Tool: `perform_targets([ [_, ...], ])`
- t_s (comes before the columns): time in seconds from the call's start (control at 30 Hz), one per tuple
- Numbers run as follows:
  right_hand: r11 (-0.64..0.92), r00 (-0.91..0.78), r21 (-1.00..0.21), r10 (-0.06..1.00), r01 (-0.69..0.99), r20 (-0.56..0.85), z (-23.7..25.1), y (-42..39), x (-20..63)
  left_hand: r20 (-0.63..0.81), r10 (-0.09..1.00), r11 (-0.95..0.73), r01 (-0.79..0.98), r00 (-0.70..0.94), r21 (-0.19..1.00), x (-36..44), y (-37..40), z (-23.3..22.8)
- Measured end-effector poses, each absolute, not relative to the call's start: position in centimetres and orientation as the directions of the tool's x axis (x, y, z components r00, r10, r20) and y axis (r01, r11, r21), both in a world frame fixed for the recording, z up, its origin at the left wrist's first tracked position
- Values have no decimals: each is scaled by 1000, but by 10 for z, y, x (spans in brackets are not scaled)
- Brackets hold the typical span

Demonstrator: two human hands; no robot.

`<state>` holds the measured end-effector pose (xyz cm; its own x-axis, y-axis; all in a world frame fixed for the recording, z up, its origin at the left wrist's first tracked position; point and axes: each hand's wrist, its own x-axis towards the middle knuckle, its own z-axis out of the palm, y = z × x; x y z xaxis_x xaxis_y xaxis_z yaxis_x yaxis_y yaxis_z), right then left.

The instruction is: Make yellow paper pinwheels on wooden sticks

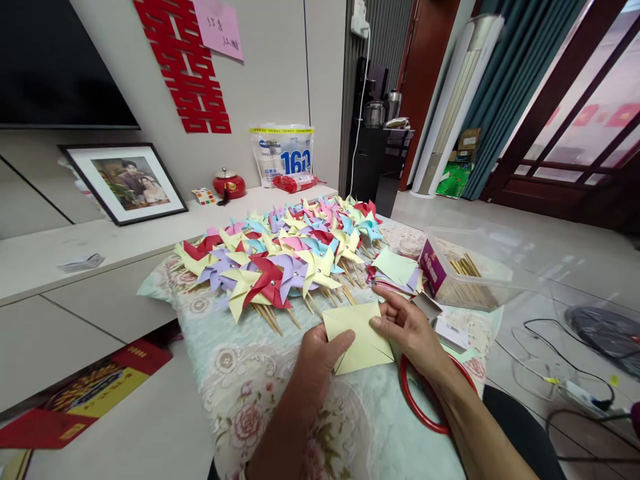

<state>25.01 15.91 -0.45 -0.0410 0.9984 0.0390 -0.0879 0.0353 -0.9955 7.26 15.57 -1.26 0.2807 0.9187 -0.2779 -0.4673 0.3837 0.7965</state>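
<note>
A square of pale yellow paper (pixel 367 347), with slits cut in from its corners, is held over the table between both hands. My left hand (pixel 320 353) pinches its left edge, thumb on top. At the upper right edge, my right hand (pixel 407 327) grips it between thumb and fingers. Red-handled scissors (pixel 425 420) lie under my right wrist, their blades hidden. Beyond the paper sit many finished paper pinwheels (pixel 270 283) on wooden sticks, in red, yellow, purple, blue and pink. A stack of coloured paper squares (pixel 397 267) lies just past my right hand.
A clear plastic box (pixel 480 293) with wooden sticks (pixel 465 267) stands at the table's right, near a small white box (pixel 451 335). The floral tablecloth (pixel 245 380) covers the table. Behind are a cabinet (pixel 150 243), a framed photo (pixel 127 183) and a red pot (pixel 230 185). Cables (pixel 565 380) lie on the floor.
</note>
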Motion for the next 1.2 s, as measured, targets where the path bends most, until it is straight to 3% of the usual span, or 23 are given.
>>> perform_targets([
  [0.17,102,-10,-994,995,-34,102,-8,160,247,-264,951,309,-573,163,759,73,157,-10],
  [0.27,255,96,-947,956,196,278,-5,157,245,-269,959,267,-619,93,739,73,160,-11],
  [0.37,437,72,-745,839,504,540,3,150,240,-275,960,244,-647,56,723,73,161,-13],
  [0.47,607,-137,-520,719,601,681,10,142,232,-254,967,211,-650,28,730,73,161,-13],
  [0.63,716,-475,-286,657,637,585,9,136,219,-222,975,172,-669,11,723,72,162,-14],
  [0.77,700,-535,-168,658,694,529,3,135,213,-211,977,170,-667,20,726,73,163,-17],
  [0.93,686,-511,-166,661,708,549,0,136,212,-171,984,161,-669,51,726,74,162,-21],
  [1.2,675,-475,-272,698,686,536,4,135,213,-162,982,184,-688,98,701,74,160,-20],
])
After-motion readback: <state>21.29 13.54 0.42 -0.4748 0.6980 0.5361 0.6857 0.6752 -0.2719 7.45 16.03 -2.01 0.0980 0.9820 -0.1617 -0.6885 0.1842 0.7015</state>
